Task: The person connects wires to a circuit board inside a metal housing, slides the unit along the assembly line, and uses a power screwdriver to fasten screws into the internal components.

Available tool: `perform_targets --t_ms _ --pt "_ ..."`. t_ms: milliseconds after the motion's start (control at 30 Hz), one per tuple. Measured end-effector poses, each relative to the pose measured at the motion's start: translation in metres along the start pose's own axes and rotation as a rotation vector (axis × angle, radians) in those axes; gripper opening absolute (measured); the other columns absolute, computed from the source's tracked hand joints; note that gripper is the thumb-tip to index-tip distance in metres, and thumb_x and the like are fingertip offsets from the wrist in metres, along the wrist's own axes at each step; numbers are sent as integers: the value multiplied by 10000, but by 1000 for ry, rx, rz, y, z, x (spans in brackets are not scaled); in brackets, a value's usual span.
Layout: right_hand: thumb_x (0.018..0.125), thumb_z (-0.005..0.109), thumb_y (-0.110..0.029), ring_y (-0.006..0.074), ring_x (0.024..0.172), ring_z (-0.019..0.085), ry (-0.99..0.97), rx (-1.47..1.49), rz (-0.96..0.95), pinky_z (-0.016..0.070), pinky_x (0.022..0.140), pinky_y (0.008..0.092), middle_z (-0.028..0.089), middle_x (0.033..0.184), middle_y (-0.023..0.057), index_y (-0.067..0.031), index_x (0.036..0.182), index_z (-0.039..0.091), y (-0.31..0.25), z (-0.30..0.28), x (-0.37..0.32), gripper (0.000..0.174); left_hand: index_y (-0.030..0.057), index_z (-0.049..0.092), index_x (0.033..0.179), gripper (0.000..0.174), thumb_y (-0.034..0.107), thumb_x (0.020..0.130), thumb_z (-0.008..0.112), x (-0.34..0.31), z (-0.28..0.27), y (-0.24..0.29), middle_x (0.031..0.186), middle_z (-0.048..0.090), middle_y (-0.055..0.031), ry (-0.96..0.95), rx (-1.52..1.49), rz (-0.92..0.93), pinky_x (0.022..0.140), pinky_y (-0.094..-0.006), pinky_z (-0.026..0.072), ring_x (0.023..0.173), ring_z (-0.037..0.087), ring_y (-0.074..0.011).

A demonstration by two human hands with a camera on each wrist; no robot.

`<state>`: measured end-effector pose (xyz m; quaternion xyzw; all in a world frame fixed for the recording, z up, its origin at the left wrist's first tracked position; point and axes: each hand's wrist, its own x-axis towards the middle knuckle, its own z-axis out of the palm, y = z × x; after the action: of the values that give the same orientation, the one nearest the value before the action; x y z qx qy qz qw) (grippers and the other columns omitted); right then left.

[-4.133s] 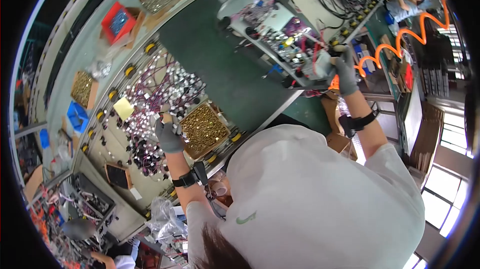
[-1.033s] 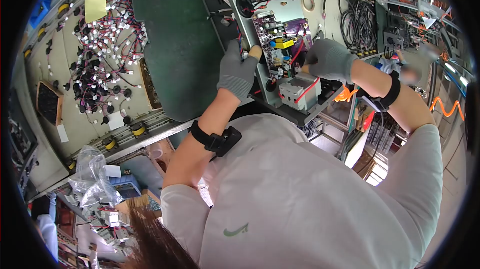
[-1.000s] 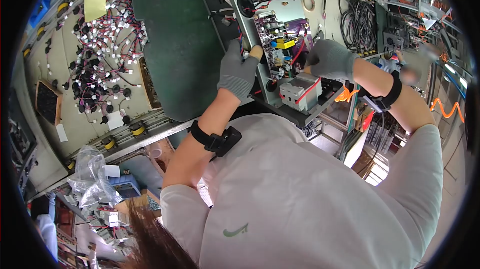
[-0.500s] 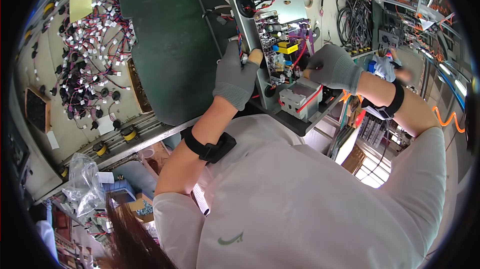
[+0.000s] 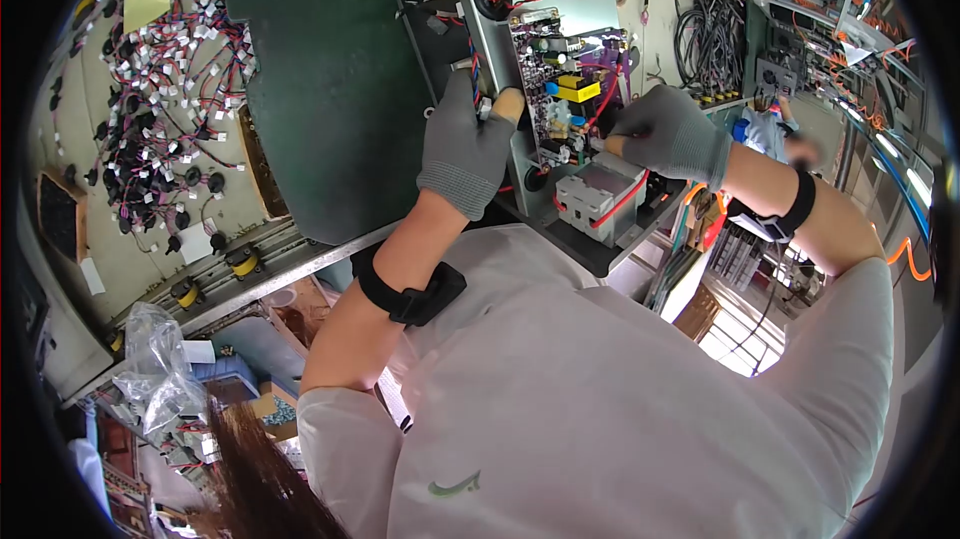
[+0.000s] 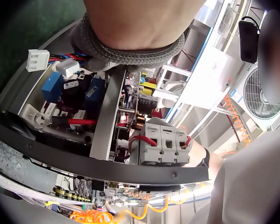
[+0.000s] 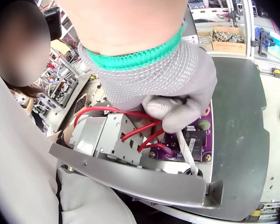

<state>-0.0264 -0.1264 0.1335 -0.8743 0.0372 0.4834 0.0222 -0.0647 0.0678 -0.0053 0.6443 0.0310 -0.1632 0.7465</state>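
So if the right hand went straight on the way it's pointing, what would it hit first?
For the right hand, probably the red wires just ahead, then perhaps the purple circuit board; depth is hard to judge here.

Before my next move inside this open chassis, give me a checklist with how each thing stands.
1. Left grip holds the metal chassis wall: ok.
2. Right grip has a firm pinch: cannot tell; white cable emerges by its fingertips, contact hidden.
3. Red wires enter the gray terminal block: ok by sight; tightness doesn't show.
4. White connector plugged in: not ok; its slotted face is free.
5. Black cable coil out of the way: ok, apart from both grips.
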Motion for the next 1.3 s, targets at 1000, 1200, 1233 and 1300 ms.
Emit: perform_targets --t_ms 1000,1200,1233,1300 --pt "574 658 -208 256 568 587 406 -456 -609 444 492 403 540 568 56 -111 640 525 11 6 15 177 -50 458 997 370 247 843 617 3 3 -7 743 568 -197 1 61 16 570 -368 447 639 573 -327" --pt "582 647 -196 258 598 594 423 -501 -551 444 504 410 549 600 51 -119 648 533 9 11 16 153 -61 463 1038 404 273 858 600 0 4 -7 797 585 -198 21 100 15 629 -362 456 687 576 -306" --pt "590 646 -198 261 621 598 388 -502 -540 447 518 414 561 631 48 -124 659 545 7 12 17 143 -62 465 1038 405 272 855 604 -1 4 -5 792 588 -187 30 91 39 629 -360 457 684 575 -284" --pt "622 643 -209 268 705 616 253 -527 -461 464 573 421 598 724 50 -129 706 587 -2 6 18 129 -63 467 1037 406 271 853 608 1 4 -4 788 591 -175 41 88 82 628 -359 458 680 574 -262"
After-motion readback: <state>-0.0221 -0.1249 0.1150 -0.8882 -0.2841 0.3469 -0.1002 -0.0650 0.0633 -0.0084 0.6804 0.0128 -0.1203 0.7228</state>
